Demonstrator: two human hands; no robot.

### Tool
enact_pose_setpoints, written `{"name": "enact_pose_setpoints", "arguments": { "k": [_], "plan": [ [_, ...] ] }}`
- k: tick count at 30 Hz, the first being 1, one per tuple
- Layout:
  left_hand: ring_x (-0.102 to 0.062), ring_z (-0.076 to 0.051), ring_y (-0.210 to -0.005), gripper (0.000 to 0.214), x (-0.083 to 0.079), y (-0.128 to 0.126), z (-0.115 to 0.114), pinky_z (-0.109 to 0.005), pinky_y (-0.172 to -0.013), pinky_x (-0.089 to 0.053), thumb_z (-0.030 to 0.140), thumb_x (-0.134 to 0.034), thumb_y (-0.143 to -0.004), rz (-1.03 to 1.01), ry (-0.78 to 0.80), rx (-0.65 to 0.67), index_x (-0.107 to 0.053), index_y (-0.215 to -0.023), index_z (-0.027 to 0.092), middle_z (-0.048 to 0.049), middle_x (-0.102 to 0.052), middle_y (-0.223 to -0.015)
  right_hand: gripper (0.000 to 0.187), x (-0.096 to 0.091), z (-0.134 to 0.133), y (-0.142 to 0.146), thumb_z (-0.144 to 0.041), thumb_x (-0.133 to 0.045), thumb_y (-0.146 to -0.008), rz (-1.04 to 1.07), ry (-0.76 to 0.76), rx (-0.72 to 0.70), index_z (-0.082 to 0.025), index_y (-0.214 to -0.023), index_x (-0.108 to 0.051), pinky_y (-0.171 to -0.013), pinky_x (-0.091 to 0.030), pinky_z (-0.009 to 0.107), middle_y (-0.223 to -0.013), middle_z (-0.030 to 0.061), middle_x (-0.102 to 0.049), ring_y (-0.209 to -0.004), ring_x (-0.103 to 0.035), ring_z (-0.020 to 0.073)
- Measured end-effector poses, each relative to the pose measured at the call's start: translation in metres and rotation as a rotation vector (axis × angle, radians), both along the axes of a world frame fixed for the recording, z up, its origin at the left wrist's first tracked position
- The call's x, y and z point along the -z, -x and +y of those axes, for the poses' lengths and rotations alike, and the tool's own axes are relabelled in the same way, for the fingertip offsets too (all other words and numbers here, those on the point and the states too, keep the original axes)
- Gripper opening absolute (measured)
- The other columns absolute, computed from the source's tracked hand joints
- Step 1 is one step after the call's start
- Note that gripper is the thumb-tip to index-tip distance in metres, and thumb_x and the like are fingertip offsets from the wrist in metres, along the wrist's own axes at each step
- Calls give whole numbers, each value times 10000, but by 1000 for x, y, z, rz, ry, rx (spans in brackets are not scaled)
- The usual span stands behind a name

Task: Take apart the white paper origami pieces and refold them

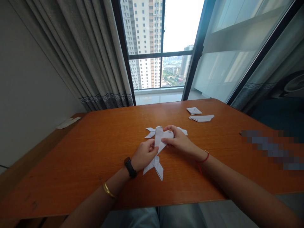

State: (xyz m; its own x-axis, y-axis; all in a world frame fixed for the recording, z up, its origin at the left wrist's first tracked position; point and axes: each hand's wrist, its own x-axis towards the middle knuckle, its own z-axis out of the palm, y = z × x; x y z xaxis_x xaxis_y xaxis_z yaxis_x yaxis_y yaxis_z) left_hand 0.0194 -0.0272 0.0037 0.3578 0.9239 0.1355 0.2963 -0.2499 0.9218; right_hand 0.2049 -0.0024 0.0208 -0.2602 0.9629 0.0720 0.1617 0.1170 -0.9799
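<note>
A white folded paper figure [158,138] with pointed flaps lies over the middle of the brown wooden table [95,152]. My left hand [143,154] pinches its body from the left, fingers closed on the paper. My right hand [179,141] grips the upper part from the right, fingers curled round the fold. The figure's tail flaps [155,166] stick out toward me below my left hand. Its pointed side flaps show left and right of the hands.
Two folded white paper pieces [194,110] [201,118] lie at the far right of the table. A paper slip [68,122] rests on the ledge at the far left. Grey curtains [90,57] and a tall window [161,47] stand behind the table. A blurred patch covers the right side.
</note>
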Motion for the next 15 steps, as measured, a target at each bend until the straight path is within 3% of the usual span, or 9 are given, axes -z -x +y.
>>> {"name": "enact_pose_setpoints", "arguments": {
  "k": [3, 6, 10, 13, 15],
  "plan": [
    [-453, -103, -572, 194, 3, 0, 1, -209, -526, -341, 322, -560, -841, -2, -8, 27, -625, -890, 147, 11, -549, -689, 382, -10, 3, -7, -262, -712, -639, -32, -7, 0, -184, -962, -521, -449, -409, 205, -678, -47, -603, -500, -544, 100],
    [-468, -92, -562, 287, 2, 3, 3, -205, -515, -355, 360, -571, -848, -88, 5, -21, -606, -1051, 160, -4, -582, -779, 413, -25, 10, -31, -294, -722, -626, -18, 18, 157, -171, -972, -534, -410, -347, 190, -579, -54, -569, -450, -499, 94],
    [-502, -93, -596, 369, -13, 14, 0, -213, -560, -411, 383, -584, -839, -169, 23, -144, -562, -1134, 161, -24, -598, -862, 485, -29, 23, -103, -280, -748, -591, -70, 25, 489, -141, -1021, -572, -411, -329, 206, -543, -32, -556, -440, -469, 98],
    [-525, -105, -637, 393, -24, 28, -13, -226, -598, -440, 384, -572, -849, -176, 32, -184, -521, -1172, 165, -31, -604, -884, 543, -14, 29, -168, -264, -757, -565, -192, 119, 747, -110, -1060, -598, -402, -316, 228, -509, -30, -528, -424, -455, 115],
    [-534, -111, -646, 395, -26, 38, -25, -235, -606, -448, 389, -558, -862, -138, 35, -203, -509, -1189, 173, -30, -608, -880, 520, 1, 31, -202, -280, -750, -568, -339, 158, 844, -87, -1036, -632, -411, -330, 248, -505, -12, -537, -430, -473, 136]
  ]
}}
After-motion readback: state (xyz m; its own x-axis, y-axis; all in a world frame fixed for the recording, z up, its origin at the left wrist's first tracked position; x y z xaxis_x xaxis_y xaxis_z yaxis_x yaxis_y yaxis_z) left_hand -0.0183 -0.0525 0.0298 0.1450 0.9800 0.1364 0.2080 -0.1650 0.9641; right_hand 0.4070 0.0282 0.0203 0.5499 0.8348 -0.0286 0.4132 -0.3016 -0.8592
